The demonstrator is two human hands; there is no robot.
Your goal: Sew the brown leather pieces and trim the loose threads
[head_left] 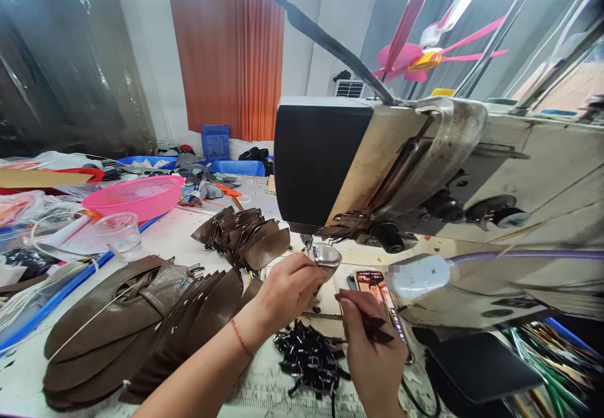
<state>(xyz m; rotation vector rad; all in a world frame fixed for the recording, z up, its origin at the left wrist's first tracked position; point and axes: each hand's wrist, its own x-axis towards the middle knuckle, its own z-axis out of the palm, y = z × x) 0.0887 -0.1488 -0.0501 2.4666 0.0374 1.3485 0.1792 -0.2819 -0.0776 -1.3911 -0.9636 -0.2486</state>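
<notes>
My left hand point(290, 289), with a red string bracelet at the wrist, is by the needle area of the sewing machine point(325, 160). Its fingers are bent together beside the presser foot, and whatever they pinch is hidden. To the right, my right hand point(375, 355) is closed on a small dark strip point(377, 328), part of which shows below the fingers. A heap of short black straps with small metal buckles point(311, 358) lies between my forearms. Stacked brown leather pieces point(240, 232) fan out behind my left hand, and more brown leather pieces point(108, 330) lie to its left.
A phone point(377, 279) with a lit screen leans beyond my right hand, by the machine's base. On the left stand a clear plastic cup point(120, 235) and a pink basket point(136, 196). A black pad point(484, 364) sits at the lower right. Behind the machine is a pink fan point(401, 56).
</notes>
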